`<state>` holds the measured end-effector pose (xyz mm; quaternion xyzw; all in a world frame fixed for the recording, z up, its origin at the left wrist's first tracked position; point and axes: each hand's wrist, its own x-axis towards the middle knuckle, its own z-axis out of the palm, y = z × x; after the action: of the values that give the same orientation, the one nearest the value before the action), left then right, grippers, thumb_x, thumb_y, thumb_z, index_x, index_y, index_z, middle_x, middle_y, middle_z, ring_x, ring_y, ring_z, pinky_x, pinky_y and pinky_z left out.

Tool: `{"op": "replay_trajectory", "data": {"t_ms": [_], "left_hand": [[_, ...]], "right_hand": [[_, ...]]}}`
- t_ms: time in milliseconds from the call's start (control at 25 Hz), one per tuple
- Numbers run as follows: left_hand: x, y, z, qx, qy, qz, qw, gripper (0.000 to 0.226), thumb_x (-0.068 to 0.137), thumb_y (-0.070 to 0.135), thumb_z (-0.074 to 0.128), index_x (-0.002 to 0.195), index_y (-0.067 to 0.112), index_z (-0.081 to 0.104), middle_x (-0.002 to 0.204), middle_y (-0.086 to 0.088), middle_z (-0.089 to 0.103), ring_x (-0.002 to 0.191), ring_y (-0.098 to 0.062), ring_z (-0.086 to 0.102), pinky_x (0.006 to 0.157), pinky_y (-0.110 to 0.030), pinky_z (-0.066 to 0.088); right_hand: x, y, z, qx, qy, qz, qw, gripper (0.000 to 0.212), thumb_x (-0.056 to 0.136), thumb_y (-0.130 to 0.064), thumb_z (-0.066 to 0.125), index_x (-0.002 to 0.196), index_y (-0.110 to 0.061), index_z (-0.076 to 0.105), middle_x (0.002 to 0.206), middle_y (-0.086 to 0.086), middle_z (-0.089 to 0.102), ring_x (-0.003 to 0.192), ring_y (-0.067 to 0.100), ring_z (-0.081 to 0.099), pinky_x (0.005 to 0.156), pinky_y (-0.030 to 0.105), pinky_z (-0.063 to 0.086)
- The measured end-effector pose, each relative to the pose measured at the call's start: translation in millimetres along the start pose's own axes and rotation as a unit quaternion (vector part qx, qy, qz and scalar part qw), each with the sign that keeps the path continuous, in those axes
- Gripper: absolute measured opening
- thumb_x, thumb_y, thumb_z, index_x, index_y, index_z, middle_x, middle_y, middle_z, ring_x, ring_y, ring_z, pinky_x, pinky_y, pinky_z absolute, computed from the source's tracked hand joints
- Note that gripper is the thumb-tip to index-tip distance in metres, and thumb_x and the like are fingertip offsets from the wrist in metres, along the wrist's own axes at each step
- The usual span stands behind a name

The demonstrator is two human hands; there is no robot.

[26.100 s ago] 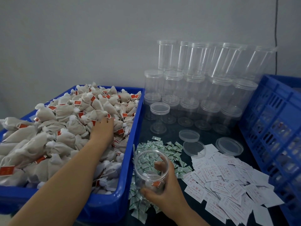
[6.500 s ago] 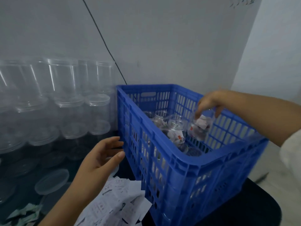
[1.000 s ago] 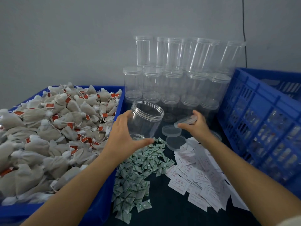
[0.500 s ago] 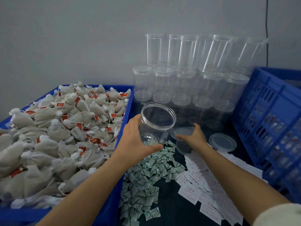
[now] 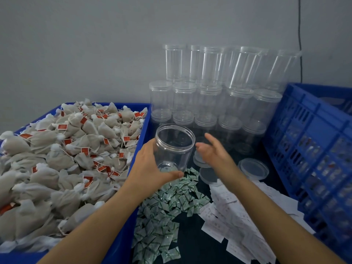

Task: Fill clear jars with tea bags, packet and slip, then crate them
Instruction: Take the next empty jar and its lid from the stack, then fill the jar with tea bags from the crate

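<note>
Now, tea bags (image 5: 62, 155) sitting piled in blue bin (image 5: 122, 233). Left hand (image 5: 150, 168) gripping empty clear jar (image 5: 174, 147) above green packets (image 5: 167, 204). Right hand (image 5: 215, 153) hovering beside jar, fingers spread, holding nothing. Paper slips (image 5: 238, 216) lying near blue crate (image 5: 312, 149).

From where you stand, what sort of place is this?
Probably a small hand-packing workstation for tea. A blue bin is heaped with tea bags, empty lidded clear jars are stacked against the wall, and packets and paper slips lie loose on the table.
</note>
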<state>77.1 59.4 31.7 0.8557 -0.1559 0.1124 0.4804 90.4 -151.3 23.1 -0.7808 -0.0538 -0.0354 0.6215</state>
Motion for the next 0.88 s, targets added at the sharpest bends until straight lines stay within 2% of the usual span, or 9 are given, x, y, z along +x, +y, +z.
{"op": "replay_trajectory", "data": {"t_ms": [120,200,320,480,560,640,720,800,880], "left_hand": [[-4,6,0,-0.038,-0.024,0.012,0.999,0.087,0.054,0.040,0.088,0.127,0.026,0.043,0.122,0.014,0.051,0.113,-0.004,0.052,0.095,-0.027,0.047],[-7,9,-1,-0.062,-0.035,0.026,0.997,0.082,0.056,0.036,0.087,0.126,0.024,0.047,0.120,0.009,0.054,0.108,-0.004,0.056,0.091,-0.027,0.051],[-11,14,-3,-0.088,-0.047,0.043,0.994,0.076,0.057,0.026,0.087,0.123,0.025,0.049,0.117,0.007,0.058,0.104,-0.003,0.060,0.087,-0.023,0.052],[-16,18,-1,-0.094,-0.071,0.087,0.989,0.076,0.057,0.018,0.089,0.117,0.037,0.046,0.112,0.017,0.059,0.103,0.005,0.057,0.079,-0.008,0.046],[-17,18,-1,-0.096,-0.085,0.094,0.987,0.077,0.056,0.021,0.089,0.118,0.036,0.047,0.112,0.022,0.058,0.104,0.001,0.058,0.081,-0.013,0.048],[-17,17,-4,-0.088,-0.113,0.076,0.987,0.079,0.057,0.025,0.088,0.123,0.031,0.046,0.116,0.015,0.058,0.106,-0.006,0.059,0.086,-0.024,0.051],[-14,17,-10,-0.049,-0.168,0.053,0.983,0.078,0.061,0.023,0.084,0.127,0.029,0.044,0.122,0.008,0.055,0.110,-0.010,0.057,0.091,-0.030,0.050],[-8,15,-21,0.059,-0.221,0.053,0.972,0.071,0.069,0.018,0.075,0.129,0.033,0.041,0.128,0.009,0.049,0.114,-0.005,0.049,0.094,-0.021,0.044],[3,14,-40,0.183,-0.192,0.051,0.963,0.065,0.078,0.014,0.067,0.135,0.030,0.040,0.136,0.008,0.043,0.119,-0.005,0.042,0.095,-0.015,0.034]], "right_hand": [[-25,-5,22,0.014,-0.090,-0.028,0.995,0.090,0.062,-0.070,0.077,0.136,-0.057,0.029,0.124,-0.034,0.046,0.109,-0.022,0.049,0.082,0.004,0.045],[-30,-6,33,0.023,-0.104,-0.037,0.994,0.082,0.056,-0.069,0.081,0.120,-0.067,0.029,0.119,-0.041,0.042,0.105,-0.030,0.046,0.081,0.000,0.043],[-33,-8,39,0.023,-0.086,-0.031,0.996,0.083,0.054,-0.068,0.084,0.117,-0.065,0.030,0.119,-0.041,0.045,0.104,-0.031,0.047,0.079,0.000,0.043],[-35,-6,40,0.035,-0.060,-0.033,0.997,0.103,0.050,-0.056,0.086,0.133,-0.050,0.026,0.129,-0.026,0.051,0.119,-0.012,0.050,0.083,0.007,0.046],[-37,-6,42,0.040,-0.051,-0.030,0.997,0.104,0.050,-0.053,0.087,0.134,-0.048,0.025,0.127,-0.027,0.053,0.118,-0.011,0.051,0.085,0.009,0.047],[-41,-5,42,0.039,-0.040,-0.027,0.998,0.096,0.051,-0.053,0.086,0.128,-0.052,0.029,0.124,-0.028,0.056,0.117,-0.009,0.054,0.087,0.013,0.048],[-47,-4,40,0.039,-0.029,-0.027,0.998,0.084,0.054,-0.052,0.085,0.121,-0.056,0.035,0.115,-0.036,0.059,0.109,-0.014,0.057,0.083,0.011,0.050],[-51,0,39,0.047,-0.021,-0.027,0.998,0.081,0.056,-0.051,0.088,0.118,-0.058,0.036,0.118,-0.033,0.057,0.111,-0.009,0.058,0.087,0.017,0.051],[-58,6,41,0.053,-0.020,-0.018,0.998,0.091,0.049,-0.061,0.090,0.121,-0.060,0.033,0.125,-0.030,0.053,0.118,-0.001,0.055,0.096,0.027,0.050]]}}
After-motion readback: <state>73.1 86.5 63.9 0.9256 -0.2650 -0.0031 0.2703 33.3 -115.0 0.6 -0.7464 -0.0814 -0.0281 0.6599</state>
